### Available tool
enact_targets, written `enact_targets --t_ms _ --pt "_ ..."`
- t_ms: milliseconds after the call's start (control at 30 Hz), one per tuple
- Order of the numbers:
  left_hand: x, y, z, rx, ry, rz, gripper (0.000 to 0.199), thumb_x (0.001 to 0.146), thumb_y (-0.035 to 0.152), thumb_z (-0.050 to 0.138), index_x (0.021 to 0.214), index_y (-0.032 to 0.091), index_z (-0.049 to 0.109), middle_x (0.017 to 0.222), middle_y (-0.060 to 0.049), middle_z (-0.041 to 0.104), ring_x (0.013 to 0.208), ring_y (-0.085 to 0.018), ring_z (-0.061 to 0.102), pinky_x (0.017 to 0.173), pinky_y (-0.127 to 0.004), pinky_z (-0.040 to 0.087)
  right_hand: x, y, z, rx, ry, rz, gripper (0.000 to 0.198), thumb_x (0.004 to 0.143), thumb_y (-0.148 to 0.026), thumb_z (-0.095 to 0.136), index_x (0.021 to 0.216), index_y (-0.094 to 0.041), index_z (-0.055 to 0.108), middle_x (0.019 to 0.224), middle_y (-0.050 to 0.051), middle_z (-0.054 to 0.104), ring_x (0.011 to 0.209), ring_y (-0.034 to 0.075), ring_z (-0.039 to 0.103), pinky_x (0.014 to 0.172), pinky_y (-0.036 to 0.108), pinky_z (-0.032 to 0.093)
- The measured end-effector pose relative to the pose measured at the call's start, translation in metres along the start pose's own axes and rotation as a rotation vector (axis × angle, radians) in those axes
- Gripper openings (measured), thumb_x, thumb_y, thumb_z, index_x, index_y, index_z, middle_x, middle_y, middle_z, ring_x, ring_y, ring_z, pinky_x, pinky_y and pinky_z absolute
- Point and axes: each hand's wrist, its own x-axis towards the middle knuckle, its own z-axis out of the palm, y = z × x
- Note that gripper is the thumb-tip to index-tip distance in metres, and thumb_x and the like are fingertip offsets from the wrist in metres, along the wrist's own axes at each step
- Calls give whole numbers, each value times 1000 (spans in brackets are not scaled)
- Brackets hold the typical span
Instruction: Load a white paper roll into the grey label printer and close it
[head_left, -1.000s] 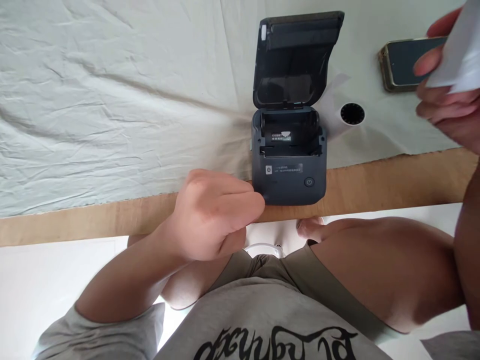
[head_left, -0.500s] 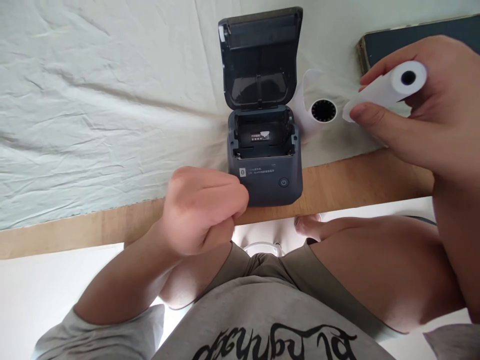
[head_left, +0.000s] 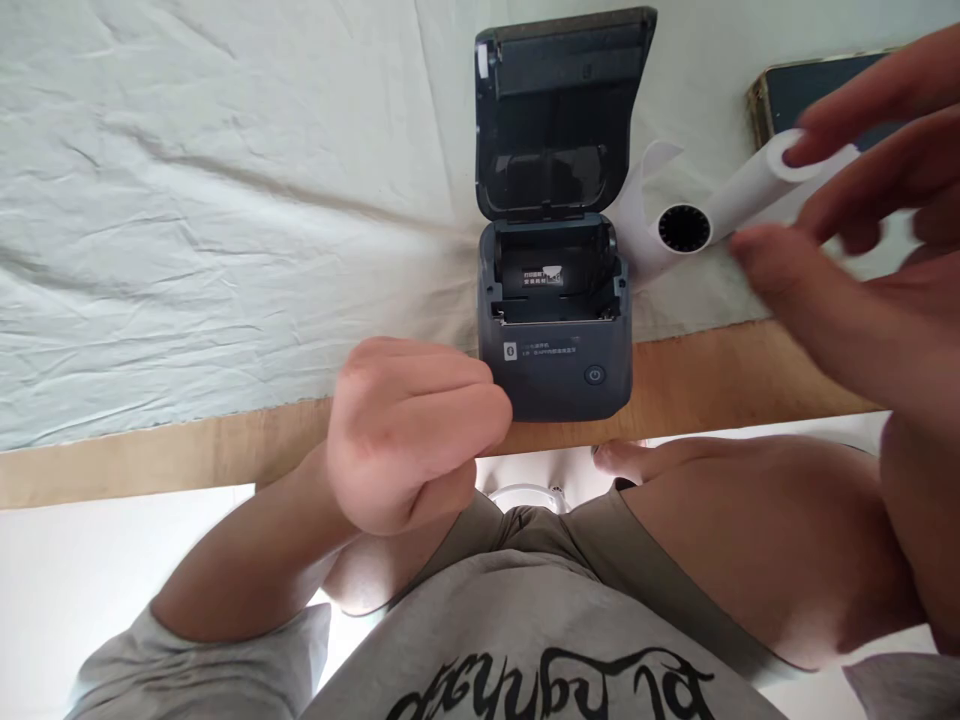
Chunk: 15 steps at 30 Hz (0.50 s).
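A dark blue label printer (head_left: 555, 370) stands at the table edge with its lid (head_left: 559, 120) raised and its paper bay showing. My left hand (head_left: 416, 430) is a closed fist against or just in front of the printer's near left corner. Whatever the fist may hold is hidden. On the right, a white paper roll (head_left: 750, 195) stands on the cloth with one fingertip of my right hand (head_left: 862, 220) at its top end. The other fingers of that hand are spread away from the roll. Between it and the printer is another white roll with a black core (head_left: 683, 229), its loose end curling up.
A dark flat device with a worn edge (head_left: 795, 90) lies behind my right hand. Wrinkled pale cloth (head_left: 225, 230) covers the table, leaving a strip of wooden edge (head_left: 697, 375) bare. My legs are below it.
My right hand has lowered the paper roll to the cloth and loosened its grip, fingers spreading. The printer and the things right of it appear shifted rightward in view. My left fist stays closed.
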Motion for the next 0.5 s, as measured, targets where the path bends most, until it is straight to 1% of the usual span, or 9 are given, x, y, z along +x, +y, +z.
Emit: enact_targets --t_ms 33,67,167,233,300,367,400,433,500 --pt "1 0 0 -18 2 11 39 84 -5 53 78 25 29 67 -1 39 54 -20 40 53 -41 36 0 -5 4 -55 -43 -55 56 100 -67 79 146 -36 73 112 2 75 97 16 70 113 57 58" --pt "1 -1 0 -36 6 24 38 85 -6 51 79 26 30 67 -1 39 54 -20 40 53 -41 35 1 -8 9 -107 -74 -98 54 103 -64 75 148 -35 71 111 4 75 95 16 69 111 54 61" --pt "2 -2 0 -76 12 65 38 83 -9 48 80 26 32 67 0 38 54 -20 39 51 -39 33 5 -12 22 -179 -144 -165 43 106 -54 65 142 -32 73 123 10 76 109 20 72 99 44 64" --pt "2 -3 0 -76 29 59 40 79 -9 50 81 26 32 67 1 39 54 -19 38 52 -38 32 6 -11 27 -129 -170 -181 44 106 -48 61 147 -34 69 129 9 76 108 18 72 95 42 63" --pt "0 -3 0 -74 56 57 42 75 -10 51 82 26 32 67 1 38 54 -18 38 52 -37 30 6 -9 29 -23 -212 -166 52 102 -45 62 153 -35 63 131 7 75 103 15 71 86 37 62" --pt "-1 -2 0 -81 75 69 42 71 -10 50 82 26 32 67 2 36 54 -18 36 52 -37 29 5 -6 29 50 -266 -164 54 98 -44 63 151 -33 63 136 7 74 105 15 71 76 31 59" --pt "-2 -2 0 -85 81 74 42 70 -10 50 82 26 32 67 2 35 54 -18 35 53 -37 28 5 -5 29 70 -291 -177 52 97 -43 64 147 -32 65 138 7 73 107 14 71 75 30 59" --pt "-3 -2 0 -88 83 77 42 69 -10 50 82 26 31 67 2 34 54 -18 34 53 -37 27 5 -4 30 81 -302 -193 49 96 -42 64 144 -31 67 140 8 72 109 14 71 79 30 62" --pt "-5 -2 -1 -73 77 65 43 67 -10 50 82 26 31 67 2 33 54 -17 33 53 -37 26 5 -2 30 77 -286 -209 46 96 -39 65 140 -30 70 140 8 71 109 13 70 93 35 68"
